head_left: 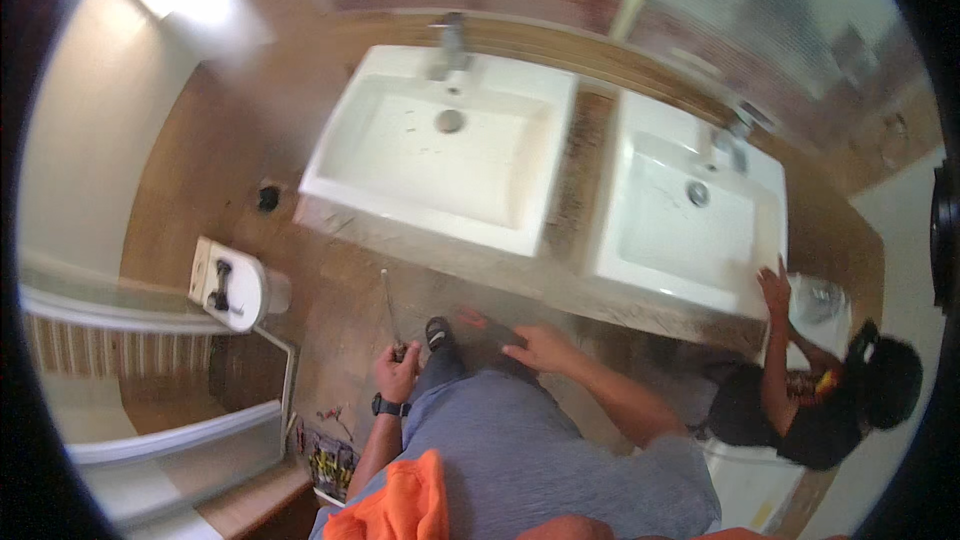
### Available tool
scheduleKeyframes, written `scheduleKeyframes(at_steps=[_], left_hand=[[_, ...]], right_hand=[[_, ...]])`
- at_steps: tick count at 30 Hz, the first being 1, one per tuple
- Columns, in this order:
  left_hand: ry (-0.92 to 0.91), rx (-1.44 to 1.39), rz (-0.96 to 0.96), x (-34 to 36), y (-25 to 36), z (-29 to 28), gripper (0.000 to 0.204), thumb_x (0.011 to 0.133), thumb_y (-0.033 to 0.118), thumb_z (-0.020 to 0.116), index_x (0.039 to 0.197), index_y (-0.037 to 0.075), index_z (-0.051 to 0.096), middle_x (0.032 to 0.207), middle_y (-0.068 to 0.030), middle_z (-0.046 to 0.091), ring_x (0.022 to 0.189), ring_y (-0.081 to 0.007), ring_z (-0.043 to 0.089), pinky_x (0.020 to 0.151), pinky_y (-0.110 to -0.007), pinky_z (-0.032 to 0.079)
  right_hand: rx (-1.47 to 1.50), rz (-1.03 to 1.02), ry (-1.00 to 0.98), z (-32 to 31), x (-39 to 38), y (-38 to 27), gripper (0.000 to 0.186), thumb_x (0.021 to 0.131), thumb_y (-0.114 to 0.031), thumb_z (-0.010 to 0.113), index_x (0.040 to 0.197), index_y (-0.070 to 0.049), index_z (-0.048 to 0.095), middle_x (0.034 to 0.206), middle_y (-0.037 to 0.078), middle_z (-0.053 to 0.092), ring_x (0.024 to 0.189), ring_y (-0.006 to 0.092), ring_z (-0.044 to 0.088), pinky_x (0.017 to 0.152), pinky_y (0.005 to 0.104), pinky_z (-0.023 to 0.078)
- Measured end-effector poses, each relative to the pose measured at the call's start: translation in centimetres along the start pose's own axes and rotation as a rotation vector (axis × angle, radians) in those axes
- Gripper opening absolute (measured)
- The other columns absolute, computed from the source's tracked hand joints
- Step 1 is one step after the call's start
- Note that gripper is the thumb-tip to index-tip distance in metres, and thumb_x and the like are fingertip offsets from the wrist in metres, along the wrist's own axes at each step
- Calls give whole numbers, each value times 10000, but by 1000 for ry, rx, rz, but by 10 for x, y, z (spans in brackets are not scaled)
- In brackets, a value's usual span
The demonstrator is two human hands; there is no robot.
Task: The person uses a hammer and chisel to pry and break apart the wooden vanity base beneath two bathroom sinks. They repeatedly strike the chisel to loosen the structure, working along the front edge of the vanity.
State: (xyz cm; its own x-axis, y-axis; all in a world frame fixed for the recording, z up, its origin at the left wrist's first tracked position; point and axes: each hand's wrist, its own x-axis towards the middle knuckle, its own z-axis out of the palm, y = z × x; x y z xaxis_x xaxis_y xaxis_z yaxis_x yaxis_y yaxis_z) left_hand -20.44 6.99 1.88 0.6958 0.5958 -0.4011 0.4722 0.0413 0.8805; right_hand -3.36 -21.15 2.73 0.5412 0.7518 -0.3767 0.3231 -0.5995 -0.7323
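Observation:
My left hand (pixel 398 372) is closed on a long thin metal tool (pixel 389 310), like a screwdriver, pointing up beside my leg. My right hand (pixel 535 348) grips a dark tool (pixel 497 333) with a red part at its far end, blurred, low in front of the sinks. Two white rectangular basins, the left one (pixel 430 170) and the right one (pixel 690 240), sit on a wooden counter (pixel 580 150), each with a chrome tap. Both of my hands are below the front edge of this counter, apart from each other.
At right, another person (pixel 790 410) crouches, one hand on the right basin's edge. A toilet (pixel 265 295) with a dark object on it is at left, beside glass shower panels (pixel 170 440). Tools (pixel 330 460) lie at lower left. An orange cloth (pixel 400 495) hangs at my front.

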Motion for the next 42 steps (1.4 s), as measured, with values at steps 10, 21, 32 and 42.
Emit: scheduleKeyframes(at_steps=[10,21,32,42], left_hand=[[-238,-1379,-166,69,-8,-125,328,962,354,613,768,115,499,625,12,455,519,-116,461,478,-281,407],[-366,-1762,40,165,-23,-319,327,1003,343,525,770,123,460,607,27,410,511,-108,430,486,-265,389],[40,-1981,-71,200,-37,-405,336,993,363,541,753,134,489,598,33,427,477,-120,441,491,-279,409],[626,-1890,-263,228,-111,-490,338,991,373,557,755,145,476,595,30,438,526,-119,455,498,-284,408]], right_hand=[[47,53,-62,31,146,-136,414,858,-409,690,975,-12,668,721,177,633,641,294,616,624,415,472],[106,128,-217,131,346,-300,458,856,-444,719,843,5,630,626,85,588,592,179,567,581,358,458],[103,-177,-609,293,496,-424,565,780,-481,785,906,54,657,822,176,688,751,213,646,693,380,508],[-229,-50,-873,391,592,-500,870,753,-795,601,850,65,690,750,247,674,771,344,699,706,421,517]])
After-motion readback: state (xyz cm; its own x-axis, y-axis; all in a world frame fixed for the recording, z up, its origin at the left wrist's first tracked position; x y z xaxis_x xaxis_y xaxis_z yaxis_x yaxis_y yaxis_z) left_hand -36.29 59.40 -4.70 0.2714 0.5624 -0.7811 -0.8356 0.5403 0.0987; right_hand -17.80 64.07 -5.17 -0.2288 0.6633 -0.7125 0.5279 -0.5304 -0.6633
